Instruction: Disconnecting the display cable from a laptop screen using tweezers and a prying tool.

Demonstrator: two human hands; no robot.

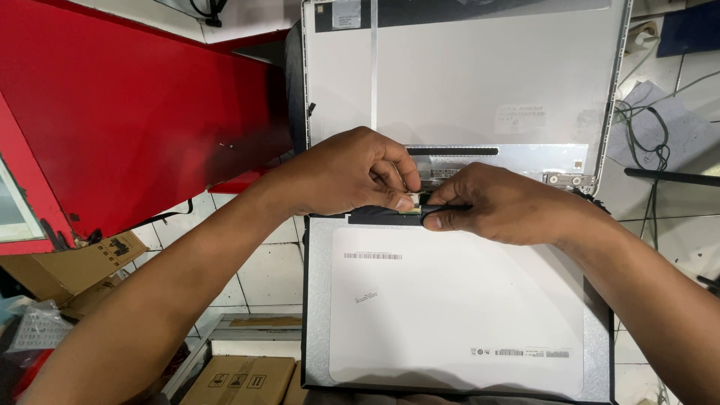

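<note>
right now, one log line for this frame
left hand: pinching connector | right hand: pressing black strip | panel: face down | lid: behind panel

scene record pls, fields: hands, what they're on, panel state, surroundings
left hand: left hand pinches at a small connector on the panel's top edge
right hand: right hand presses the black strip beside the same connector
panel: flat display panel lies back side up, white backing with barcode stickers
lid: grey laptop lid shell lies open beyond the panel, hinge bracket at its lower right
surroundings: red cabinet to the left, cardboard boxes below, loose cables to the right
contact: fingertips of both hands nearly meet at the connector
</note>
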